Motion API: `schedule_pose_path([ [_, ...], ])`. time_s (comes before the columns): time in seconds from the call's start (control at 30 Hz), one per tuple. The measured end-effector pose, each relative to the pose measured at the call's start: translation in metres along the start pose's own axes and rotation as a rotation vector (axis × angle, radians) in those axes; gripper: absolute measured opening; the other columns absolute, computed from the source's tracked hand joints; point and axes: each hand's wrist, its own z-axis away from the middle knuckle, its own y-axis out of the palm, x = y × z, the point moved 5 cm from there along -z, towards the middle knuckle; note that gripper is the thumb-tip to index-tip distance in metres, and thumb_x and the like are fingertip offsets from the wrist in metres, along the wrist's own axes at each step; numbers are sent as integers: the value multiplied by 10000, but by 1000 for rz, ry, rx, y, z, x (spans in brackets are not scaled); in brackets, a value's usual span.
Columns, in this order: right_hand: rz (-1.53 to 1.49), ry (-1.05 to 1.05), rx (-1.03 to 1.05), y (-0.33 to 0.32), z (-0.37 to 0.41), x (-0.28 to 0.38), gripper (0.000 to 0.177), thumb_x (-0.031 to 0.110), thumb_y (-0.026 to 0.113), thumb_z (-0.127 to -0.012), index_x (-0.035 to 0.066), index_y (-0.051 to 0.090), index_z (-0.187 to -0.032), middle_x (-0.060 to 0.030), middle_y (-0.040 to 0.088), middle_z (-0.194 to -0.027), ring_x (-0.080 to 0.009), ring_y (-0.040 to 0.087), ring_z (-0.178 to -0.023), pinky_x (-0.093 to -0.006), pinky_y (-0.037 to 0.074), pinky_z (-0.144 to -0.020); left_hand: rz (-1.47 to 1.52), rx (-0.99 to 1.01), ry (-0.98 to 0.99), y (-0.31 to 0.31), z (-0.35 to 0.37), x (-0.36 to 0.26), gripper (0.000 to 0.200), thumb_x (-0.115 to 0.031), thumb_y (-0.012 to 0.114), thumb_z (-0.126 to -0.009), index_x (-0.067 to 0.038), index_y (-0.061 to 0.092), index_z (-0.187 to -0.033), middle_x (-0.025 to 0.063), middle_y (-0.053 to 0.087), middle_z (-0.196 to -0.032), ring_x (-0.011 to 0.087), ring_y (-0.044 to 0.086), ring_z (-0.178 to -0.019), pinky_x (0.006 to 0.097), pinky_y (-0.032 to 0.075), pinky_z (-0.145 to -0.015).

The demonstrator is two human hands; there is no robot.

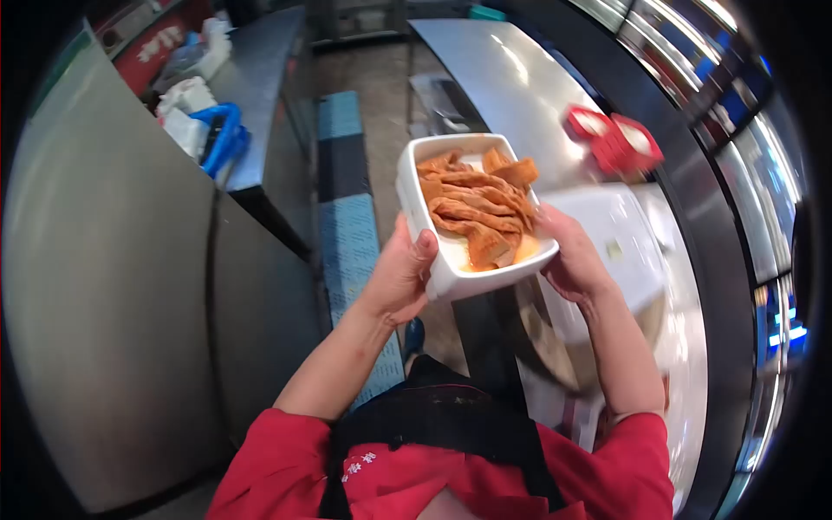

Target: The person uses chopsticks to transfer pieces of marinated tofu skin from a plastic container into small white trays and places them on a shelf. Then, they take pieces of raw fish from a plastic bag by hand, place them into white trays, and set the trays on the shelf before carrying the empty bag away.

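A white rectangular dish (442, 282) is held up in front of my body, tilted a little. Folded strips of orange-brown food (481, 204) lie inside it, with some reddish liquid near the lower corner. My left hand (403, 273) grips the dish's left side, its thumb against the outer wall. On the right side, my right hand (572, 251) holds the dish near its lower right corner; some of its fingers are hidden behind the wall.
A steel table (494, 74) extends ahead, with red containers (624, 143) at its right. Below them sits a blurred white lid or tray (598, 234). On the left counter (260, 104) are a blue basket (227, 134) and plastic bags. A blue-patterned mat (348, 234) lies on the floor.
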Motion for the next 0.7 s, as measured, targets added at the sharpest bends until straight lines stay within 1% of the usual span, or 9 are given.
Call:
schedule_pose_path([
  [0.03,-1,-12,50,6,-34,12,453,279,482,-903,8,423,-1261,-95,529,-1213,-182,546,-1081,-312,447,-900,67,26,28,-10,-27,-15,808,-414,678,-768,-84,209,-1338,86,384,-1310,209,418,-1200,354,386,-991],
  [0.07,-67,-16,71,10,-53,20,485,291,493,-893,14,400,-1280,-100,510,-1238,-186,527,-1107,-323,432,-923,-28,-23,57,-17,-43,-22,844,-532,589,-761,-66,234,-1369,92,371,-1362,204,406,-1233,352,378,-1008],
  [0.1,-130,-4,82,16,-78,27,518,303,504,-883,21,376,-1298,-104,490,-1263,-190,508,-1133,-333,417,-946,-53,-93,52,-28,-64,-36,788,-551,528,-801,-48,276,-1352,98,402,-1343,197,429,-1214,344,386,-1000],
  [0.27,-213,-72,212,41,-219,53,628,303,548,-843,21,302,-1347,-127,419,-1336,-232,435,-1218,-358,362,-1015,-18,-244,109,-86,-167,-103,671,-545,385,-892,-15,367,-1304,101,488,-1263,192,491,-1150,327,421,-960],
  [0.4,-153,-180,217,51,-339,52,725,315,579,-793,-31,271,-1350,-163,414,-1331,-253,443,-1210,-361,360,-1016,40,-230,143,-161,-257,-151,540,-468,388,-934,-38,349,-1258,80,490,-1183,147,491,-1092,306,422,-931],
  [0.5,-73,-219,160,57,-421,55,740,318,586,-778,-42,273,-1344,-170,415,-1327,-256,443,-1208,-361,356,-1020,65,-260,171,-226,-325,-174,460,-409,348,-966,-28,421,-1214,74,524,-1140,126,514,-1046,283,429,-916],
  [0.53,-157,-191,182,39,-423,64,726,219,544,-792,-23,219,-1393,-144,377,-1371,-230,392,-1253,-339,305,-1046,22,-285,166,-215,-345,-173,439,-387,334,-975,-25,440,-1199,71,535,-1128,118,522,-1026,274,435,-903],
  [0.63,-160,-268,99,37,-493,81,740,233,554,-783,-28,218,-1389,-149,386,-1360,-232,402,-1245,-339,315,-1040,-24,-263,143,-247,-418,-199,423,-362,319,-984,-15,481,-1163,62,572,-1072,104,549,-960,256,458,-855],
  [0.7,-162,-269,29,31,-533,95,754,241,562,-777,-32,214,-1387,-153,388,-1356,-235,410,-1238,-338,323,-1035,-53,-351,143,-260,-458,-210,413,-351,323,-986,-4,510,-1107,64,589,-1009,108,566,-901,253,474,-810],
])
